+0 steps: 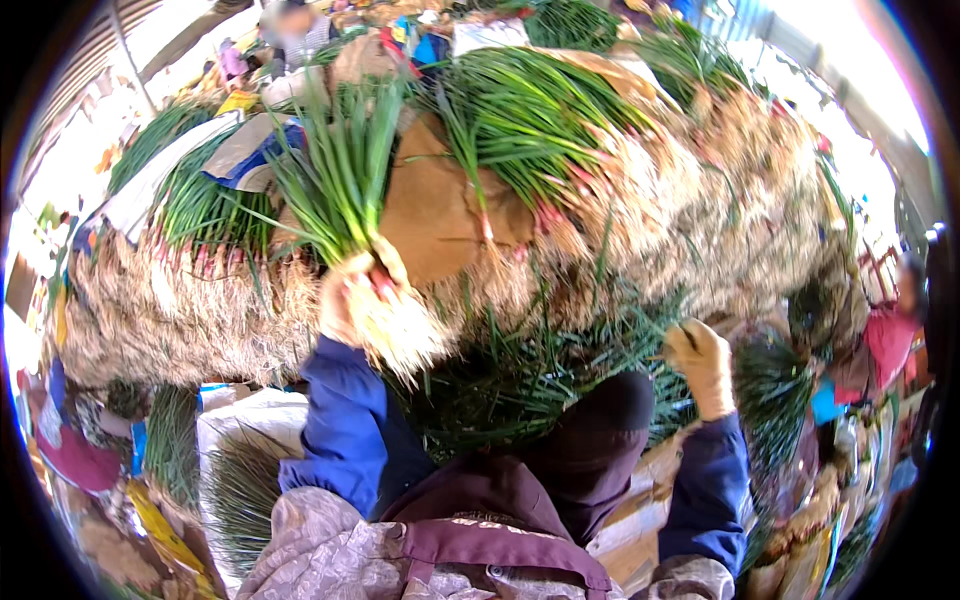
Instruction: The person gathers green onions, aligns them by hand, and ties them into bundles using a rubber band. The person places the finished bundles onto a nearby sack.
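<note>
My left hand (346, 296) is closed around a bunch of green onions (349, 187), just above the pale roots, with the long green leaves pointing up and away. My right hand (699, 360) is at the right, over the edge of the loose green leaves (510, 390); its fingers are curled, and whether they hold anything is not clear. In front of me a brown sheet (427, 199) lies on the heap, with a single onion stalk (482, 214) at its right side. Beyond it lies a large pile of green onions (540, 127), roots towards the right.
Rooty bundles (172, 315) form a long bank across the front. A white sack (251, 412) stands at my left, with dark leaves by it. Another leafy bunch (772, 397) is at the right. Other people are at far left, at the top, and at the right in a red garment (889, 341).
</note>
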`<state>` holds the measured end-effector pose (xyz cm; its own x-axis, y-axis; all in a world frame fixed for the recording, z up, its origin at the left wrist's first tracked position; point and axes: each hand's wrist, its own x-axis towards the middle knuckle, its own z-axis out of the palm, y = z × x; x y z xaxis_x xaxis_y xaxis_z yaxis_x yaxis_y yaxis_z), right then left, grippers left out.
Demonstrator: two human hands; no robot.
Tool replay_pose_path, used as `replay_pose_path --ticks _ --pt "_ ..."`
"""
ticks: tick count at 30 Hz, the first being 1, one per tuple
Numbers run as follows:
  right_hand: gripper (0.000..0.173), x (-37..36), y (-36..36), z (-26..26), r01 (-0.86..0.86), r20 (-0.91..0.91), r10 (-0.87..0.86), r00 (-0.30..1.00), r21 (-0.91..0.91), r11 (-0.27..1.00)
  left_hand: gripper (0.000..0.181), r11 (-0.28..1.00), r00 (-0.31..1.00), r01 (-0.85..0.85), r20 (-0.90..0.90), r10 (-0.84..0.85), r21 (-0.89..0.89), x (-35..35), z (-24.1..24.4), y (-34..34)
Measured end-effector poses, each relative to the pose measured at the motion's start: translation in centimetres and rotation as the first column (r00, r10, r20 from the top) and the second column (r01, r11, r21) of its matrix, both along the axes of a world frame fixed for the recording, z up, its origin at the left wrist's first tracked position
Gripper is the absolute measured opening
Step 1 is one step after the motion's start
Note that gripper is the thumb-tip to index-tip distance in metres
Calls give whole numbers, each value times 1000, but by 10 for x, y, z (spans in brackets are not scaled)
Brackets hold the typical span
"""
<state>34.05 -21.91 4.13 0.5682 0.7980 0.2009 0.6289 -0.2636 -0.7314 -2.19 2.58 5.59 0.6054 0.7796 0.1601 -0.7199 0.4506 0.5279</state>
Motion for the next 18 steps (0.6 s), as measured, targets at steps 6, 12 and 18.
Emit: replay_pose_path --ticks 6,12,18 --pt "33 -119 204 13 -186 438 156 886 27 982 29 987 958 8 -281 -54 -160 -2 -63 -29" --pt "18 -151 198 -23 -272 402 113 908 363 891 22 987 854 -8 -513 90 160 -9 -17 -26" --pt "14 -154 129 -33 -501 211 458 864 263 824 24 1000 945 29 -327 -27 2 25 -50 -49"
